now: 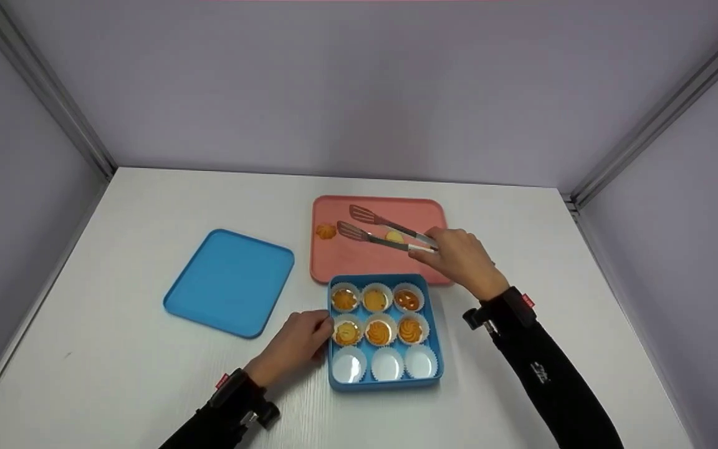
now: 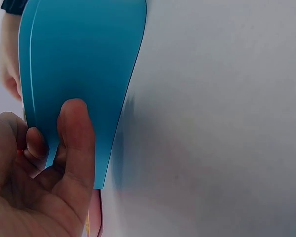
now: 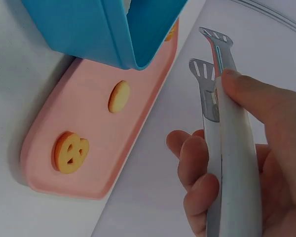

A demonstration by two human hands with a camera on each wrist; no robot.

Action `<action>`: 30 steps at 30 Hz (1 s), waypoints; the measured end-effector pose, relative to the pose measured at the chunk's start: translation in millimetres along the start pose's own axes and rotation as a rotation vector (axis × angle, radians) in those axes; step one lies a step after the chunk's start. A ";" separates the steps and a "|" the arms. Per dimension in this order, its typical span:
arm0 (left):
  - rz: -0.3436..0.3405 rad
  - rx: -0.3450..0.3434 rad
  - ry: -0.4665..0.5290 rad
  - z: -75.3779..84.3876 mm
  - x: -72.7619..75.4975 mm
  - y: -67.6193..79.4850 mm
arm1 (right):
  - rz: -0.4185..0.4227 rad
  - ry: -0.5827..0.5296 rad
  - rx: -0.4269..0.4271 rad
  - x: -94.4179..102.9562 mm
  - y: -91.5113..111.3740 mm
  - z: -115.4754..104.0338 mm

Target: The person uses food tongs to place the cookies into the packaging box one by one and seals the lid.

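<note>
My right hand (image 1: 459, 259) grips a pair of tongs (image 1: 422, 248) by the pale handles, and their slotted heads stand apart above the pink tray (image 1: 346, 265). Nothing is between the heads. On the tray are a ridged cookie (image 1: 326, 231), a pale round cookie (image 3: 119, 97) and a pumpkin-face cookie (image 3: 72, 153), which the right hand hides in the head view. My left hand (image 1: 296, 343) holds the left side of a blue box (image 1: 390, 386) at its rim. Inside, white paper cups stand in three rows; the back two rows contain cookies, and the front cups (image 1: 387, 363) show bare bottoms.
A blue lid (image 1: 228, 280) lies flat on the white table (image 1: 116, 374), left of the tray and box. The box stands right at the tray's near edge. Grey panels (image 1: 365, 93) rise behind and at both sides of the table.
</note>
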State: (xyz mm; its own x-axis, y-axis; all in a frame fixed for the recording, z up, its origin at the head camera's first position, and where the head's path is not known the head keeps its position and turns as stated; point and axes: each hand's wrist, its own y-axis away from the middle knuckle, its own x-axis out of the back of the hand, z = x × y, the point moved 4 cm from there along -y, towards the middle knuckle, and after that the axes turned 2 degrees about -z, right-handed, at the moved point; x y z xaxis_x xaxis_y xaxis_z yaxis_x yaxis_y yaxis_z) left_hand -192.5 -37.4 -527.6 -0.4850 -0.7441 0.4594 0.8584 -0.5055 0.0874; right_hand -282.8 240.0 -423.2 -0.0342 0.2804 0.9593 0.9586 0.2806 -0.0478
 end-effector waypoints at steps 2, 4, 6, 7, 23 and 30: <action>-0.002 -0.001 -0.003 -0.8 0.5 0.0 | -0.016 -0.010 -0.011 -3.2 -6.5 -0.7; -0.002 -0.003 -0.009 -1.3 0.8 0.1 | -0.032 -0.014 -0.014 -6.2 -11.9 -2.5; 0.000 -0.005 -0.010 -1.5 1.2 0.3 | -0.047 -0.021 -0.012 -8.9 -16.3 -5.1; 0.003 -0.007 -0.011 -1.6 1.2 0.6 | -0.053 -0.025 -0.009 -10.3 -18.3 -6.9; 0.004 0.009 0.010 -0.9 3.4 5.8 | -0.100 0.030 0.031 -30.4 -42.6 -27.9; 0.001 0.016 0.010 -1.0 2.7 6.5 | -0.093 0.043 0.037 -35.1 -48.3 -32.0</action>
State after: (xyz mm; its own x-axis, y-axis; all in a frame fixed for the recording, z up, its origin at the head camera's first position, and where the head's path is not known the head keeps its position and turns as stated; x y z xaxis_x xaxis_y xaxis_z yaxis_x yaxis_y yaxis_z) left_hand -188.4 -43.1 -526.6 -0.4861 -0.7489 0.4504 0.8612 -0.4981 0.1013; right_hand -318.8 187.2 -445.7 -0.1097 0.2124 0.9710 0.9408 0.3374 0.0325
